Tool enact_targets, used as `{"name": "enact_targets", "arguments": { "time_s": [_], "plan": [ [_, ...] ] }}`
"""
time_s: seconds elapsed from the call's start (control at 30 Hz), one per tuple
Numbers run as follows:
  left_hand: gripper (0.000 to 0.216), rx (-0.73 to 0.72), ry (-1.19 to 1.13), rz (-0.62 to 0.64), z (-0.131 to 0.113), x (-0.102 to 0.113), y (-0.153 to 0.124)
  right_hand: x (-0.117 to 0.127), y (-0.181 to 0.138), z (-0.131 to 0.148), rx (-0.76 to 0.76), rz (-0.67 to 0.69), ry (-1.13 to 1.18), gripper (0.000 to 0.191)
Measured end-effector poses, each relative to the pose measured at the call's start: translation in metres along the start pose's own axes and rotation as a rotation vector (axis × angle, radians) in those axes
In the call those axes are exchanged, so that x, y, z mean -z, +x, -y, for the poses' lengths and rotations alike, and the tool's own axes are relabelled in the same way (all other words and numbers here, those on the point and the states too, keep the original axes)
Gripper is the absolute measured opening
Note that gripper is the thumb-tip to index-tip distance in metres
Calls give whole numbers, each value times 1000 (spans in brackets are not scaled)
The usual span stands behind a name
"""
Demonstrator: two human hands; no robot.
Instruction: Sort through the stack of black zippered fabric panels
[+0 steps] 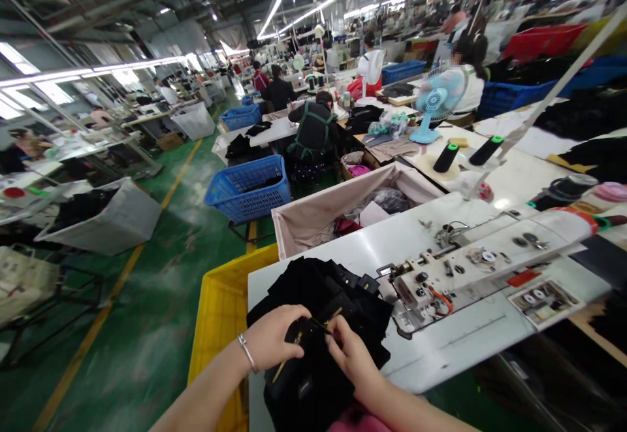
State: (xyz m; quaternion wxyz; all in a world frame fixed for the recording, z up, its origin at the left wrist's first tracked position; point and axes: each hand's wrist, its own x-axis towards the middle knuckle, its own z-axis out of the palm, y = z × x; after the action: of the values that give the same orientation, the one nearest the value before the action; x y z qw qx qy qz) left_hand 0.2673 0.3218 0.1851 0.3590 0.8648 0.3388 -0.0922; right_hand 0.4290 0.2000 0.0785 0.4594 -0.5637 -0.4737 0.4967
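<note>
A white surface [441,347] runs from the lower middle of the frame toward the right edge. On it, at lower centre, lies a heap of black fabric pieces [323,314]; right of that stands a white sewing machine [490,262], lying across the surface toward the upper right.

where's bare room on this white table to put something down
Bare patches: the table strip between the black fabric pile and the cloth-lined bin, and the front edge below the sewing machine. Crowded where both hands work the fabric.
</note>
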Motion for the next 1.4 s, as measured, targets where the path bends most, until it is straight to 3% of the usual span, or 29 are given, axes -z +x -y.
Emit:
{"name": "enact_targets", "arguments": {
  "time_s": [0.1, 0.2, 0.27, 0.37, 0.47, 0.63, 0.77, 0.83, 0.9, 1.0, 1.1, 1.17, 1.23, 1.3, 1.4],
  "plan": [
    [59, 36, 47, 30, 3, -4, 7, -4, -3, 2, -4, -17, 49, 12],
    [22, 14, 190, 116, -9, 1, -2, 1, -9, 9, -13, 36, 78, 15],
    [10, -52, 244, 134, -25, 14, -19, 11, -11, 13, -26, 30, 65, 16],
    [10, -68, 301, 66, -52, 34, -41, 30, -7, 11, -67, -224, -63, 20],
    [11, -86, 415, 60, -67, 34, -34, 44, 3, 6, -63, -408, -230, 42],
    [14, -299, 463, -39, -52, -4, 16, 47, 3, 17, 72, -323, -307, 14],
    [24, -411, 464, -96, -34, -18, 26, 47, -9, 30, 247, -86, -233, 18],
    [27, -424, 485, -126, -30, -17, 19, 50, -8, 27, 160, -71, -180, 24],
    [29, -450, 494, -162, -28, -15, 8, 53, -1, 20, 46, -144, -206, 24],
    [26, -501, 451, -190, -28, -13, -7, 55, 15, 12, 2, -209, -307, 22],
    [23, -445, 405, -178, -27, -12, -13, 53, 32, 14, 34, -247, -398, 42],
    [41, -329, 376, -173, -26, -12, -9, 51, 42, 20, 58, -266, -453, 47],
    [73, -213, 364, -172, -24, -12, -1, 50, 49, 27, 78, -263, -483, 39],
    [92, -140, 382, -163, -22, -12, 10, 49, 50, 35, 105, -245, -501, 24],
    [78, -107, 448, -145, -23, -11, 21, 52, 41, 47, 228, -75, -415, 15]
  ]
}}
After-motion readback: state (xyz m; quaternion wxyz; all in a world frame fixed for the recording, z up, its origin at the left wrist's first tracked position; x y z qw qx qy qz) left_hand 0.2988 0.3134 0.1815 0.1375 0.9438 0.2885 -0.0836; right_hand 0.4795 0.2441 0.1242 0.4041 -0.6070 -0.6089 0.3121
